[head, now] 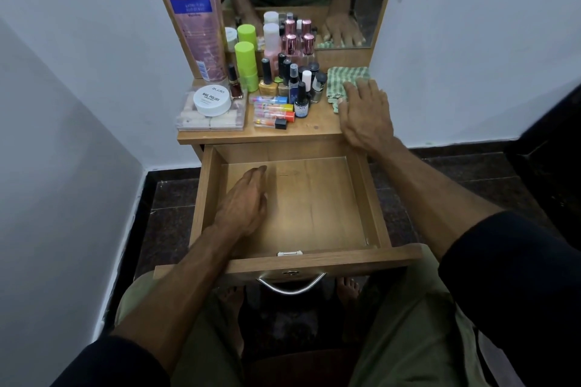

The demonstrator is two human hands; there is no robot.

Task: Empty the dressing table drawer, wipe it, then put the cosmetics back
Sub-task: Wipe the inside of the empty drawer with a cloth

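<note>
Drawer (314, 198) pulled out toward me, bare inside. I see the left hand (243, 204) low in its left half, fingers straight and together, holding nothing. Right hand (366, 116) lies flat on the tabletop's (314, 130) right edge, fingers slightly apart, tips on the green striped cloth (344, 78). Cosmetics (283, 85) cluster on the tabletop, far left of the cloth.

Drawer (372, 198) interior: bare wood right of the left hand (243, 207), which lay by its left wall.
Tabletop (314, 132) front edge: narrow free strip.
Tabletop left and centre: blocked by the bottles (290, 78) and clear box (210, 113).
Tabletop right edge: taken by the cloth (342, 80) and right hand (364, 116).
</note>
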